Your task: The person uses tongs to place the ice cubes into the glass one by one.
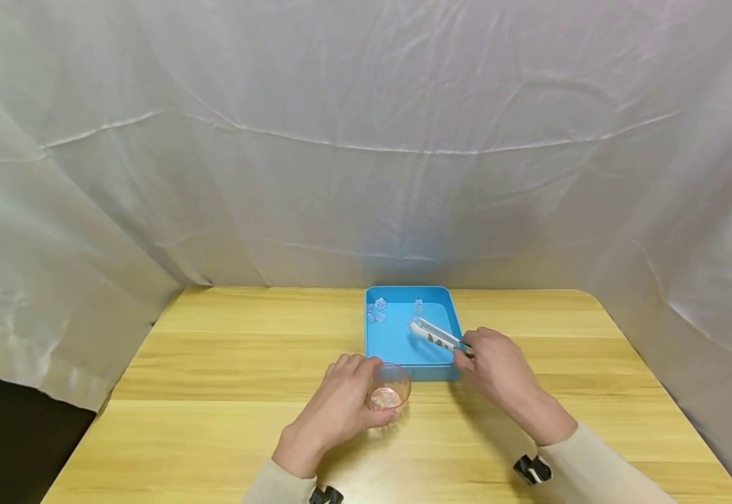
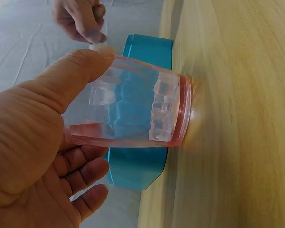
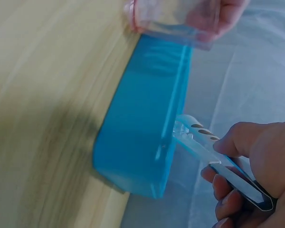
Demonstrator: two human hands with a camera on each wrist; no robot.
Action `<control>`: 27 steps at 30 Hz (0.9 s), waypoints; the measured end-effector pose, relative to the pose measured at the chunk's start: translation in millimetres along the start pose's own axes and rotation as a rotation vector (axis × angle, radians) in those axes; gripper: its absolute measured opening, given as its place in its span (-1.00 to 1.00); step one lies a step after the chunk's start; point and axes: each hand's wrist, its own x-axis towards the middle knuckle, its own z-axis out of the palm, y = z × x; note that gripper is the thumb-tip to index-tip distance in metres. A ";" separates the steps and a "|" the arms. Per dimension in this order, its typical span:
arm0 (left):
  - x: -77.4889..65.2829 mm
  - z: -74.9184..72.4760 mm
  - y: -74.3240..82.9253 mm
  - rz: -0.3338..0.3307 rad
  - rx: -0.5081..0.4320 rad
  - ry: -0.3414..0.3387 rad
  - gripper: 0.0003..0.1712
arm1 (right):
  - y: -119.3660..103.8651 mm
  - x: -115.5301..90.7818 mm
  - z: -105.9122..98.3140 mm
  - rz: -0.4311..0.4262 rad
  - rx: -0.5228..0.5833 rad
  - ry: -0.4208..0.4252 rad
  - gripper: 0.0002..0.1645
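My left hand [image 1: 339, 404] holds a clear pink-tinted cup [image 2: 133, 102] between thumb and fingers, upright on or just above the table. Clear ice-like cubes [image 2: 162, 107] lie in the bottom of the cup. In my right hand [image 1: 501, 367] is a pair of tongs [image 1: 438, 336], their tips over the blue tray [image 1: 397, 346]. The right wrist view shows a clear cube [image 3: 180, 128] between the tong tips, partly behind the tray wall. Several clear cubes [image 1: 378, 311] lie in the tray's back left corner, and another cube [image 1: 419, 306] is by the back wall.
The tray stands on the wooden table [image 1: 215, 371], just beyond the cup and near the back edge. A grey-white curtain [image 1: 341, 196] hangs behind the table and along both sides.
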 end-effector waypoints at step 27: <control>0.8 -1.4 1.9 -0.001 0.006 0.015 -0.14 | -33.5 -66.0 -30.3 -0.182 0.117 0.064 -0.79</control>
